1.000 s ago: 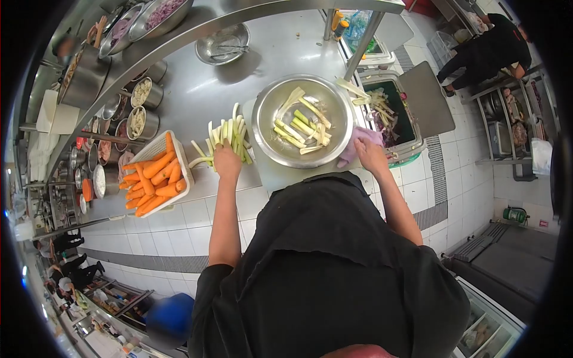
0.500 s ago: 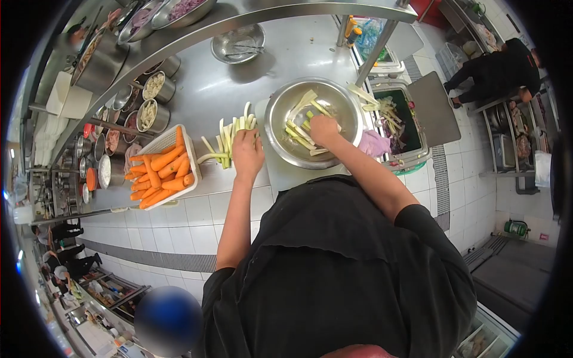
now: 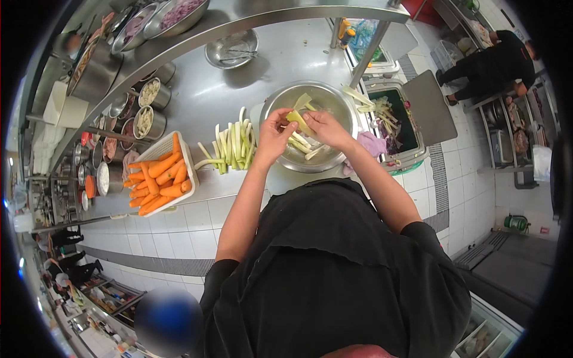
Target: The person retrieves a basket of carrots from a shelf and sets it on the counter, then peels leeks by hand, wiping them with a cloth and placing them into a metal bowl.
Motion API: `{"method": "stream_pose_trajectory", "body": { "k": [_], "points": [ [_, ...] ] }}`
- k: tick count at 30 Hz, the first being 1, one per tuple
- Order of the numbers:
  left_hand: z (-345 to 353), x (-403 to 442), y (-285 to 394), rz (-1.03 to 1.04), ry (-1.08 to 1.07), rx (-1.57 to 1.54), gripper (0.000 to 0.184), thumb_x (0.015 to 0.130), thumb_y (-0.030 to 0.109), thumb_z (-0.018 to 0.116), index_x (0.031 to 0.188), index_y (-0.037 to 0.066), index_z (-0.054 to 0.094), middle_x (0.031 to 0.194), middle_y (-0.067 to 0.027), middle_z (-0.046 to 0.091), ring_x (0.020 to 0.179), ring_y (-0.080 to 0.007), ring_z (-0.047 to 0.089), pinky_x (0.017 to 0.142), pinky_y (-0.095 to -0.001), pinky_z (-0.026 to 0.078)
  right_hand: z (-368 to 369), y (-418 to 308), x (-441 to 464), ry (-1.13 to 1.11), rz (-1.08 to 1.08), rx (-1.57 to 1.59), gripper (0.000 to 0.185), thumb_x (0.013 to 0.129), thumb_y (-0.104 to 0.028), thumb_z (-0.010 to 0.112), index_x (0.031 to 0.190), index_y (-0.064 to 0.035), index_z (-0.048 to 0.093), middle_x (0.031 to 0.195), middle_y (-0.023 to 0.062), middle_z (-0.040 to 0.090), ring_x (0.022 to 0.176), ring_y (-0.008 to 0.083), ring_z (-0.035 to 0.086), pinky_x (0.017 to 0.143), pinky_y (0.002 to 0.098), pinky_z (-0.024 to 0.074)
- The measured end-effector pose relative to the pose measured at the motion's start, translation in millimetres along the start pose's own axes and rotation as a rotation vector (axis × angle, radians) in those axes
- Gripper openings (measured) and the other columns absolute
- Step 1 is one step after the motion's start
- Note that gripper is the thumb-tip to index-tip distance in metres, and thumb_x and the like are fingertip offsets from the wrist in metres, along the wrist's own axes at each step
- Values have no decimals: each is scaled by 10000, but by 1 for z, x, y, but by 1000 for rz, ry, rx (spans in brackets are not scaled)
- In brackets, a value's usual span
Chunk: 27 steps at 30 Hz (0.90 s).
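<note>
Both my hands are over a large steel bowl (image 3: 271,140). My left hand (image 3: 276,132) and my right hand (image 3: 327,128) are closed on one pale yellow-green piece of celery stalk (image 3: 301,123), held between thumbs and fingers. Below and behind it, more celery stalks (image 3: 301,143) lie in the bowl. To the left of my left hand, a row of trimmed celery stalks (image 3: 233,146) rests on the steel counter, apart from my fingers. Parts of the bowl's contents are hidden by my hands.
A white basket of carrots (image 3: 190,161) stands at the left. A smaller steel bowl (image 3: 231,48) with utensils sits farther back. Right of my bowl are a pink cloth (image 3: 371,144) and a bin (image 3: 412,128) with vegetable scraps. An overhead shelf (image 3: 250,21) crosses above. Another person (image 3: 492,62) works at right.
My left hand has moved from the celery row to the bowl. My right hand has risen from inside the bowl, and both hands now hold one celery piece.
</note>
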State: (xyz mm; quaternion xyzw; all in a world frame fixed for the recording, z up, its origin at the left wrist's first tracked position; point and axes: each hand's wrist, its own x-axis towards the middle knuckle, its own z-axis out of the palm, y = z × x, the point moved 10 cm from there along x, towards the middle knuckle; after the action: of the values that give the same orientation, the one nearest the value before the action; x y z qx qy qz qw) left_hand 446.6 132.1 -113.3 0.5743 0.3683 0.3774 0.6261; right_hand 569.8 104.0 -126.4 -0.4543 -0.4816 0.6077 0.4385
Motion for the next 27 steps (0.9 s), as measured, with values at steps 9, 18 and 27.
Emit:
{"method": "stream_pose_trajectory", "body": {
  "k": [9,18,27],
  "points": [
    [20,-4,13,48,26,-174,162,953,37,687,1049,29,558,985,-36,651,799,-83,608,716,-221,515,-13,-38,-36,196,-181,-642,313,1003,-284,621,934,19,650,674,160,570,627,185,555,609,367,452],
    [-3,-10,-6,93,254,-291,175,956,23,675,1108,11,589,954,-45,666,805,-89,618,755,-231,531,-87,-16,-75,814,-224,516,236,1070,-247,473,937,-65,545,732,41,566,645,172,564,650,331,492],
    [-43,-30,29,201,366,-237,195,953,35,686,1142,-14,672,1058,-63,714,872,-89,622,815,-224,502,-177,-104,-117,899,-318,-1063,489,930,-236,712,1347,-17,579,1273,197,605,1208,337,577,1043,411,454]
  ]
}}
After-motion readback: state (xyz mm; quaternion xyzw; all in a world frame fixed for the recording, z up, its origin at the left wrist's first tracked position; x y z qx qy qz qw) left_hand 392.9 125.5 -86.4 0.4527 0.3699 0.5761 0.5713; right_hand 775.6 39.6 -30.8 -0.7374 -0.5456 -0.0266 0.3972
